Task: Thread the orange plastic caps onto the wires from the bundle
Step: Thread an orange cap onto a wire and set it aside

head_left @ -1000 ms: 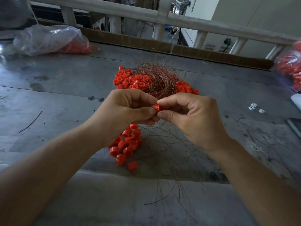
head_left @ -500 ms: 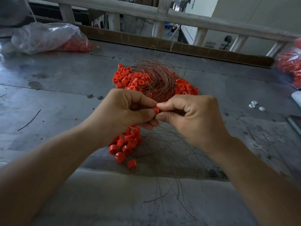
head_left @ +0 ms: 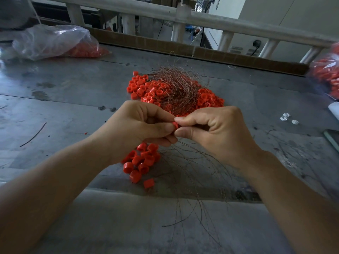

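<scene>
moved: barely | left hand [head_left: 139, 125] + right hand [head_left: 216, 132] pinch orange cap [head_left: 175, 124] | bundle [head_left: 176, 88] behind

both hands [head_left: 139, 125] [head_left: 216, 132] curled, fingertips meeting, forearms converging.

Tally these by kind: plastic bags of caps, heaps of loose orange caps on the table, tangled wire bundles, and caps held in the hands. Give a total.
Plastic bags of caps: 2
Heaps of loose caps: 2
Tangled wire bundle: 1
Held cap: 1, pinched between left hand and right hand
Total: 6
</scene>
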`<control>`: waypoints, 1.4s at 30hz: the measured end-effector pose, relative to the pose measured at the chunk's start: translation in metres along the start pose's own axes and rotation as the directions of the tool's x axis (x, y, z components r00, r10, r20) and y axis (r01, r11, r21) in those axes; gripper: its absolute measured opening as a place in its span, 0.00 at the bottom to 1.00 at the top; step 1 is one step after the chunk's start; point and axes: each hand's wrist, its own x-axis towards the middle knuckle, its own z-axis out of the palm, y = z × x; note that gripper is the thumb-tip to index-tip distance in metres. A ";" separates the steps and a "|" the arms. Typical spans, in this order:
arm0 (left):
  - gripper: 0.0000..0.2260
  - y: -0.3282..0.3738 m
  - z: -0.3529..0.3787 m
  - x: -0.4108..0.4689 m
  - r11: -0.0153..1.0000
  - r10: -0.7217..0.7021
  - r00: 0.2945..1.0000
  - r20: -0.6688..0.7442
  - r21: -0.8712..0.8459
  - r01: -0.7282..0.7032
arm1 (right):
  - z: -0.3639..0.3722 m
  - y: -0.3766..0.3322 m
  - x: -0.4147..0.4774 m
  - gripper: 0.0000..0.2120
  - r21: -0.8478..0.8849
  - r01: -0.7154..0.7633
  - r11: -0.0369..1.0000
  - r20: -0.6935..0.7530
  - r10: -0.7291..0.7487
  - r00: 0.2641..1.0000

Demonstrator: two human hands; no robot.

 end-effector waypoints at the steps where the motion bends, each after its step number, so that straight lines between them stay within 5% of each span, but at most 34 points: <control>1: 0.10 0.000 0.000 0.000 1.000 0.001 1.000 -0.001 -0.011 -0.001 | -0.001 0.000 0.000 0.13 0.016 -0.004 1.000 0.002 0.004 1.000; 10: 0.10 -0.002 0.000 -0.001 1.000 0.016 1.000 0.011 0.026 -0.016 | 0.003 -0.001 -0.001 0.09 -0.129 0.113 0.985 -0.055 -0.121 0.991; 24: 0.07 0.000 -0.006 -0.002 1.000 0.008 0.984 0.179 -0.020 -0.004 | -0.006 -0.005 0.001 0.14 0.069 -0.015 0.997 0.063 0.011 0.998; 27: 0.12 0.000 -0.007 -0.002 0.999 -0.004 0.984 0.181 -0.052 0.013 | -0.008 -0.003 0.003 0.19 0.042 0.003 0.999 0.164 -0.010 0.986; 31: 0.22 -0.001 -0.007 -0.002 0.997 -0.029 0.979 0.203 -0.061 0.042 | -0.007 -0.003 0.004 0.11 0.008 0.018 1.000 0.272 -0.020 0.962; 42: 0.27 0.002 0.006 -0.007 0.978 0.153 0.984 0.089 0.127 -0.163 | 0.002 -0.011 -0.001 0.07 -0.176 0.070 0.982 0.180 -0.038 0.983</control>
